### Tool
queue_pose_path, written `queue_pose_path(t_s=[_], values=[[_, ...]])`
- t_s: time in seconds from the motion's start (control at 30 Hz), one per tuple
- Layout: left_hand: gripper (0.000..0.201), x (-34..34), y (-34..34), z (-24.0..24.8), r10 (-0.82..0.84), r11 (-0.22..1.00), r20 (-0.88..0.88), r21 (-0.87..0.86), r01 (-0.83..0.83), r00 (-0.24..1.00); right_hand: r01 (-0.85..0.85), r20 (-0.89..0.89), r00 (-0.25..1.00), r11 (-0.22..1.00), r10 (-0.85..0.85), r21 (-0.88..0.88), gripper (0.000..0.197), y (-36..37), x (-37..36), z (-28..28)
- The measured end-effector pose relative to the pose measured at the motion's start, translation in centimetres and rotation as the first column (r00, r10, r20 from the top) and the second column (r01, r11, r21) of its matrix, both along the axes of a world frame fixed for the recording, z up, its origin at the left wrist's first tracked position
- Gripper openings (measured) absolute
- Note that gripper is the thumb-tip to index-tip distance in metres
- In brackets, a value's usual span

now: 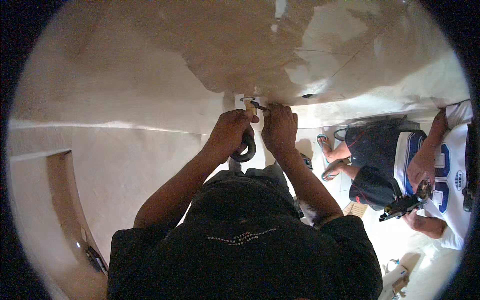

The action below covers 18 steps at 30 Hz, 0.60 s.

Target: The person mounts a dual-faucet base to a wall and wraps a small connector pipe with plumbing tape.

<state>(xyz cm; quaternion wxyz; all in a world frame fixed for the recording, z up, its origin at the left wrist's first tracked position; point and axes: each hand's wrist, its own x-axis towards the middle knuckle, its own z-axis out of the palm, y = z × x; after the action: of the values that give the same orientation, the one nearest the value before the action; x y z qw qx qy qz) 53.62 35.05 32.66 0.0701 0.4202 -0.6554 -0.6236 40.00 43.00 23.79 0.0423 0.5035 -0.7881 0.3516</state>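
My left hand (231, 132) is closed at the wall, its fingers around the lower part of a yellowish, brass-coloured fitting (251, 108). The fitting stands out from a round pale opening (247, 99) in the plastered wall. A thick black curved piece (245, 152), like a bent hose or handle, loops below the left fingers; where it joins is hidden. My right hand (280, 126) is closed just to the right, pinching a thin dark tool (259, 106) whose tip meets the fitting's side. Most of that tool is hidden by the fingers.
The plastered wall (150, 65) has damp brown patches and a small dark hole (307, 95). At the right, a co-worker in a white jersey (452, 165) and sandals holds a black tool (402, 206). A recess (67, 190) is at the left, a dark object (96, 260) near it.
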Motion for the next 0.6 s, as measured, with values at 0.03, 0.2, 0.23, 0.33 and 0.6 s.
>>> queue_pose_path(t_s=[0.03,0.2,0.23,0.33,0.6], values=[[0.039,-0.1,-0.2,0.2,-0.015,1.0,0.01,-0.005,0.016,1.0,0.007,-0.029,1.0,1.0,-0.008,-0.025,0.015,-0.1,0.1,-0.3],[0.032,0.4,-1.3,-3.9,-0.203,0.972,0.034,-0.114,0.206,0.979,-0.026,0.063,0.997,0.978,0.04,-0.207,0.016,-0.9,-0.8,-3.1],[0.035,0.4,-1.1,-4.8,-0.127,0.991,-0.025,0.028,0.128,0.992,-0.042,0.076,0.995,0.955,0.067,-0.295,0.015,-0.8,-0.8,-3.3],[0.052,0.4,-1.6,-6.3,-0.159,0.986,0.053,0.064,0.156,0.986,-0.018,0.073,0.996,0.911,0.052,-0.413,0.016,-1.0,-0.7,-4.3],[0.066,-3.6,-3.8,-11.7,-0.469,0.817,0.044,-0.359,0.452,0.882,0.24,0.091,0.971,0.928,-0.223,-0.284,0.009,-2.6,0.5,-5.6]])
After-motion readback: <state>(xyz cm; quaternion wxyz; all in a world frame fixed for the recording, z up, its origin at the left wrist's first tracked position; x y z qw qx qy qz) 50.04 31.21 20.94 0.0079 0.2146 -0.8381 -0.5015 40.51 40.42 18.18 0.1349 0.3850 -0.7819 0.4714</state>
